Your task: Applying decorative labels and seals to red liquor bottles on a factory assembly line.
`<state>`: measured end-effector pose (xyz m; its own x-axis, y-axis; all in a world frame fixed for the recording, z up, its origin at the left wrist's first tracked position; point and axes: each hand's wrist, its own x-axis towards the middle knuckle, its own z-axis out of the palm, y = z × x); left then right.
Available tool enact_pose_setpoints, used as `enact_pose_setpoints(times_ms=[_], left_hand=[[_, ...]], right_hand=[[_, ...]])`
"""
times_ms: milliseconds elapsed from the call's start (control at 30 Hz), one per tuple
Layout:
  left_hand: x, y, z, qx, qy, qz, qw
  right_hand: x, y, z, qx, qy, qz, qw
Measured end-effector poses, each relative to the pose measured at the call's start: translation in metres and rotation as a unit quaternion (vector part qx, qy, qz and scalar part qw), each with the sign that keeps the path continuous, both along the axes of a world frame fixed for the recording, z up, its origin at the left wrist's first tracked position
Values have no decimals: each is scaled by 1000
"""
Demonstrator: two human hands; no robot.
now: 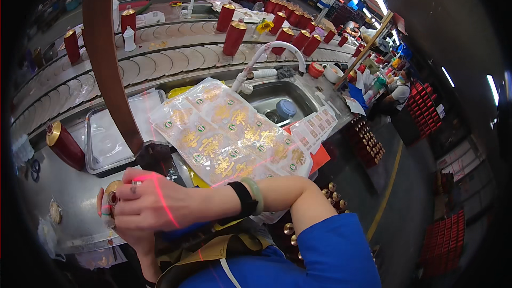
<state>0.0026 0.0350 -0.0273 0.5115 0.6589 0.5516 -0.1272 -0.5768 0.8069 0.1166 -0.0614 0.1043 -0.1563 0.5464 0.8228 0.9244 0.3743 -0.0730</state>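
Note:
My right hand reaches across my body to the lower left, with a black band and a pale green bangle on its wrist. It closes over a small round gold cap. My left hand sits under it, mostly hidden, with fingertips curled around the same gold-capped item; what lies under the cap is hidden. A thin red light line crosses my right hand. Just beyond my hands lies a stack of clear plastic sheets with gold and green labels.
A metal tray holds clear film at the left, beside a red gold-capped bottle. A brown curved post rises ahead. Behind stand a sink with white faucet, a slatted conveyor with red bottles, and a seated person.

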Motion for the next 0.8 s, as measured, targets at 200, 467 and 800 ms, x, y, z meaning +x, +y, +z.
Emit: enact_pose_setpoints(times_ms=[200,467,800], left_hand=[[-15,31,-49,-258,-84,-46,961],[-14,20,-3,-116,95,-47,988],[-8,30,-22,-265,-139,-106,948]], right_hand=[[-16,-13,-15,-141,-8,81,987],[-15,-9,-13,-96,4,67,993],[-6,-3,3,-31,17,-14,999]])
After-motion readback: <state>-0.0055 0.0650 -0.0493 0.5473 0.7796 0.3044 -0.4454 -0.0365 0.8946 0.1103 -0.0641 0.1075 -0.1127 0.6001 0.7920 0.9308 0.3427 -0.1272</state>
